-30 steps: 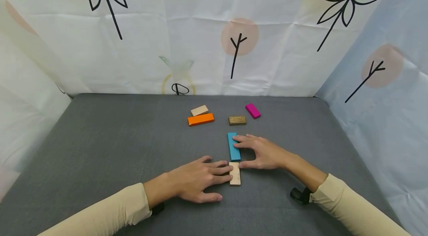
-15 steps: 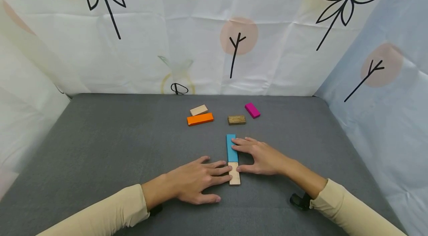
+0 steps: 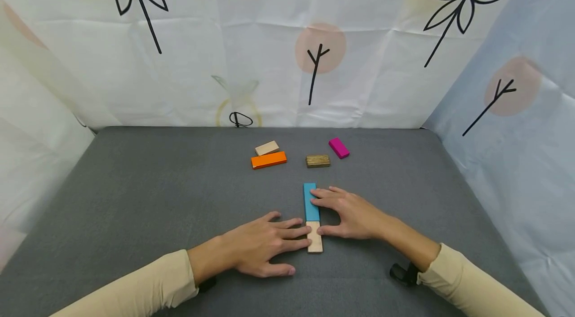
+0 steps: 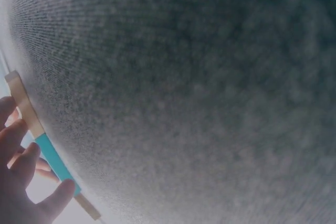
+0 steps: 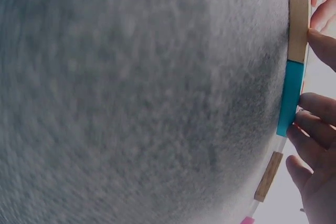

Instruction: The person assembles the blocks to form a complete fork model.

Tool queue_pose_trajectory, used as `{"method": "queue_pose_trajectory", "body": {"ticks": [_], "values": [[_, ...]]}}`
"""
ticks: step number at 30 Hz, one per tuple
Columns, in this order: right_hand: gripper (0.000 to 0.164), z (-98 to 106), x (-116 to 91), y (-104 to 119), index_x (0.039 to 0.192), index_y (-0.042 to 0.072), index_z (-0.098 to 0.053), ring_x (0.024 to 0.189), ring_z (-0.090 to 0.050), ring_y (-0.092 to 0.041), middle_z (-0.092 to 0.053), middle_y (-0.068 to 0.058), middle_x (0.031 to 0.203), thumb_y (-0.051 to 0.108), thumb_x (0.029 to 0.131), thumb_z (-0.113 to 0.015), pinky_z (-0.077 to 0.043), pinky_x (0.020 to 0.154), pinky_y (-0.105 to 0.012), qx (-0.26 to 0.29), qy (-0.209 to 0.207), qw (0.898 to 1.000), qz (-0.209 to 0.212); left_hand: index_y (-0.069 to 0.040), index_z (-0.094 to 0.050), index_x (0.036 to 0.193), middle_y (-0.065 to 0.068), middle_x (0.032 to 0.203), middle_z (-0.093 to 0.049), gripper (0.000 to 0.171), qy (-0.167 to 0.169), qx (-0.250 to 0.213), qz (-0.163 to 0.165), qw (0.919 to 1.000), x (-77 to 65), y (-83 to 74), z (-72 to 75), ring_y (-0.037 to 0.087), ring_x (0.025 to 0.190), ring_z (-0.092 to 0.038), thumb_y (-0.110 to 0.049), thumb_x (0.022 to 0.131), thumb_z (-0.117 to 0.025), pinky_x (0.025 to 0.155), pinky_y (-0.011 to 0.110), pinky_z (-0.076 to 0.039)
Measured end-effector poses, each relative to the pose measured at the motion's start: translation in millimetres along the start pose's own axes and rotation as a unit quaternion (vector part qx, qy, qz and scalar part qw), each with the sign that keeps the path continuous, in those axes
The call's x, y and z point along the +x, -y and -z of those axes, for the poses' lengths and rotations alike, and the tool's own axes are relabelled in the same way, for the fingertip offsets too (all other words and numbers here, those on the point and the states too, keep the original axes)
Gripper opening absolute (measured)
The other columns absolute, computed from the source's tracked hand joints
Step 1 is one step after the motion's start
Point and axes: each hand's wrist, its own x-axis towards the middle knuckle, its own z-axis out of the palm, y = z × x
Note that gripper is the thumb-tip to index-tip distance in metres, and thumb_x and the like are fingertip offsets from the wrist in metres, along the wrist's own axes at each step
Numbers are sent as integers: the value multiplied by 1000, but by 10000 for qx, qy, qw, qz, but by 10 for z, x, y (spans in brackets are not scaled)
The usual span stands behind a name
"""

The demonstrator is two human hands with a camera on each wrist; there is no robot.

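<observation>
A blue block (image 3: 311, 203) and a pale wooden block (image 3: 315, 238) lie end to end in a line on the grey table, their short ends meeting. My left hand (image 3: 265, 244) lies flat with spread, straight fingers, and its fingertips touch the pale block's left side. From the other side my right hand (image 3: 352, 214) reaches in. Its fingertips rest on the blue block's right edge, while its thumb is at the pale block's right side. The right wrist view also shows the blue block (image 5: 290, 98) with fingertips along it.
Beyond the hands lie an orange block (image 3: 269, 160), another pale block (image 3: 267, 148) right behind it, a brown wood-grained block (image 3: 318, 160) and a magenta block (image 3: 339, 148). Patterned cloth walls (image 3: 269, 47) stand around the grey table (image 3: 148, 182).
The blue block has slid toward me with the right hand, and the small gap to the pale block has closed. Both blocks then shift slightly nearer to me.
</observation>
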Motion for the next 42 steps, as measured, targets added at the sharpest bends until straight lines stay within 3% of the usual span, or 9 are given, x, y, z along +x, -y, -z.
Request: {"method": "queue_pose_trajectory", "body": {"ticks": [5,15,20,27,42], "values": [[65,5,-23,37,139,5,-58,140,-43,-24,-47,-9,151,48,91,-69,-30,115,-47,-147,29,9999,49,-23,-37,156,-4,161,-30,62,-23,-18,-45,10000,-5,-8,1,17,147,-29,-58,105,-29,108,53,-37],[68,18,-49,89,144,3,-51,142,-40,-26,-44,-10,154,46,94,-66,-29,116,-47,-162,153,9998,4,-22,-37,156,-4,161,-30,61,-76,5,-68,9999,-14,-17,7,17,147,-30,-57,105,-30,107,51,-39],[67,24,-50,98,143,2,-53,141,-41,-27,-45,-10,153,47,94,-65,-29,114,-52,-351,30,9994,33,-22,-36,156,-4,161,-30,61,-81,-4,-70,9999,-17,-25,7,16,147,-30,-56,105,-30,107,50,-39],[75,12,-62,113,143,3,-53,141,-41,-27,-45,-10,153,55,91,-66,-29,115,-50,-331,-64,9992,191,-19,-32,158,-4,162,-28,64,-152,-254,132,9995,-45,-21,-7,17,147,-29,-56,105,-29,108,53,-37],[77,-40,-63,127,144,3,-52,141,-41,-28,-44,-9,154,56,91,-65,-35,111,-51,-184,52,9997,155,-17,-34,157,-4,162,-28,65,-134,-22,153,9998,-50,-40,-17,17,147,-30,-57,105,-28,108,52,-38]]}}
